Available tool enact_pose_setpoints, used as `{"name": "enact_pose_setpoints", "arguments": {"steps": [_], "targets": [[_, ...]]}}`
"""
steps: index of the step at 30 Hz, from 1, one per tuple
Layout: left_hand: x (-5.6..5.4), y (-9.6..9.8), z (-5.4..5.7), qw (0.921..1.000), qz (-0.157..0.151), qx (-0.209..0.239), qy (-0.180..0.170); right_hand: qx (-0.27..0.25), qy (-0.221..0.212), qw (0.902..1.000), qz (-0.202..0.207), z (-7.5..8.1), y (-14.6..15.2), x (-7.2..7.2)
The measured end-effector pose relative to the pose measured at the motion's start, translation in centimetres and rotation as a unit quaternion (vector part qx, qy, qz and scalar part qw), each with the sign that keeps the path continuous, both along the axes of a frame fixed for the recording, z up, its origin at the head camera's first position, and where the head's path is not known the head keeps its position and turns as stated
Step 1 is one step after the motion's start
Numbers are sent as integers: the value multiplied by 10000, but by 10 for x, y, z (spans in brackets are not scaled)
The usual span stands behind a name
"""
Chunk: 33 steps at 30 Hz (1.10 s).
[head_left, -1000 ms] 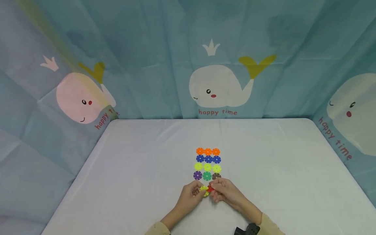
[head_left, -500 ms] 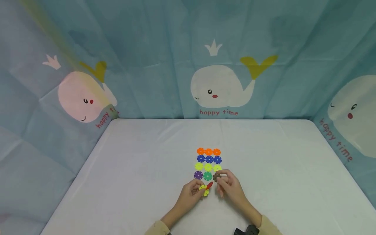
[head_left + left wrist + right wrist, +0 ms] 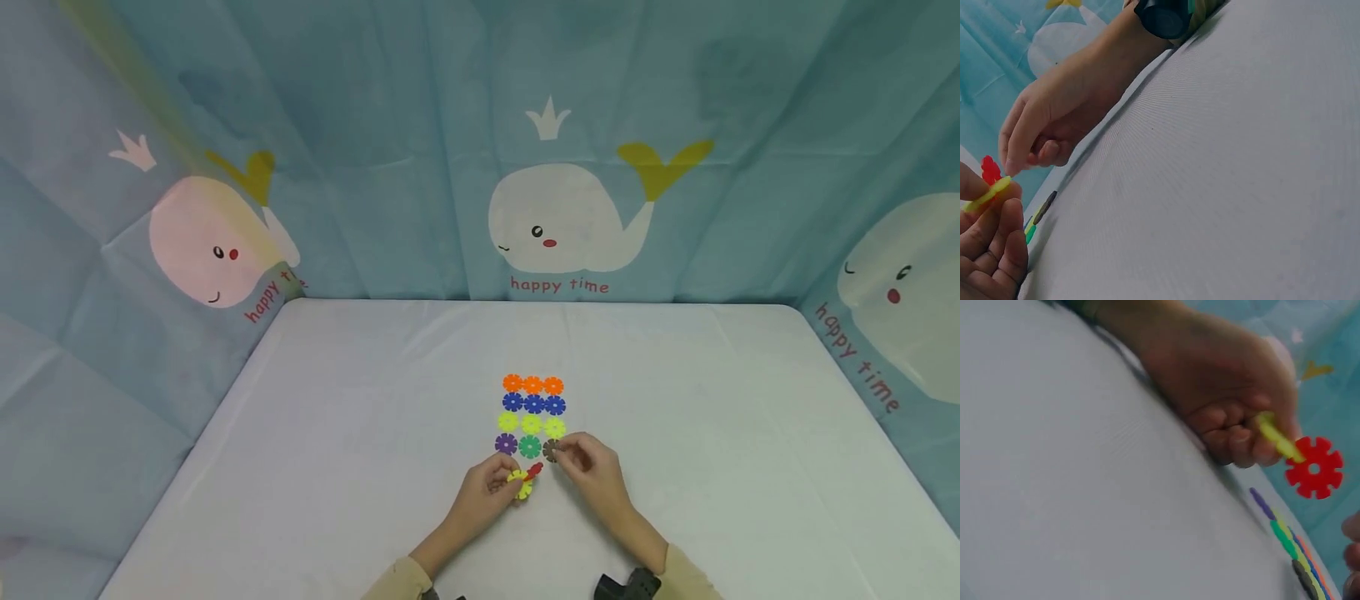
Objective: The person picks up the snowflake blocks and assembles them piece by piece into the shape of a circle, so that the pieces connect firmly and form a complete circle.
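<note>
My left hand (image 3: pixel 482 493) pinches a yellow flower-shaped slotted disc (image 3: pixel 522 488) between thumb and fingers. A red slotted disc (image 3: pixel 1315 467) is fitted into its edge, standing crosswise to it and pointing up and right in the head view. My right hand (image 3: pixel 597 477) hovers just to the right, fingers bent and no piece showing in them. Its fingertips overlap the brown disc (image 3: pixel 551 451) in the head view, while the left wrist view shows that brown disc (image 3: pixel 1045 207) lying on the table below the hand. Beside it lie a green disc (image 3: pixel 529 447) and a purple disc (image 3: pixel 506 443).
Beyond these, rows of three discs lie on the white table (image 3: pixel 360 433): lime yellow (image 3: pixel 531 424), blue (image 3: pixel 533 404) and orange (image 3: pixel 532 385) farthest away. A light blue whale-print curtain (image 3: pixel 390 217) rises along the table's back and sides.
My right hand has let go of the red disc and moved right and up to beside the brown disc. The left hand still holds the joined yellow and red discs, nearly in place.
</note>
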<state>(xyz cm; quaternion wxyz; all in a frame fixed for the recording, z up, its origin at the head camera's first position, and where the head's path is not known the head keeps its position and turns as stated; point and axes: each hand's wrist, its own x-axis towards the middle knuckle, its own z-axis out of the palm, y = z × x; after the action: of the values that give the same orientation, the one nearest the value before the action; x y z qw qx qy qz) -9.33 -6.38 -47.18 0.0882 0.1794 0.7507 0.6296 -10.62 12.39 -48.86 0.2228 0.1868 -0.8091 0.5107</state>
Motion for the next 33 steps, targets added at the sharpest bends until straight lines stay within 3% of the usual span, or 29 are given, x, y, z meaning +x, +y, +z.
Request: {"name": "enact_pose_setpoints", "arguments": {"steps": [6,10,16,18,24,28,33], "targets": [[0,-4,1,9999,98,88,15,628,362,9969,303,-19,-5,-13],[-1,-7,-2,9994,167,305,-71,1090,462,9919,466,-19,-16,-24],[-1,-3,-4,9954,176,800,-503,1466,648,9846,695,-15,-30,-31],[-1,-3,-2,9948,222,815,-568,1805,709,9789,647,-15,-33,-33],[0,-14,0,9911,405,897,-900,2956,911,9492,585,-15,-37,-34],[-5,-19,-10,9823,275,1328,-1290,3029,1229,9419,778,-18,-32,-31],[-11,-22,-26,9753,257,1627,-1469,2751,1363,9427,1308,-21,-31,-26]]}}
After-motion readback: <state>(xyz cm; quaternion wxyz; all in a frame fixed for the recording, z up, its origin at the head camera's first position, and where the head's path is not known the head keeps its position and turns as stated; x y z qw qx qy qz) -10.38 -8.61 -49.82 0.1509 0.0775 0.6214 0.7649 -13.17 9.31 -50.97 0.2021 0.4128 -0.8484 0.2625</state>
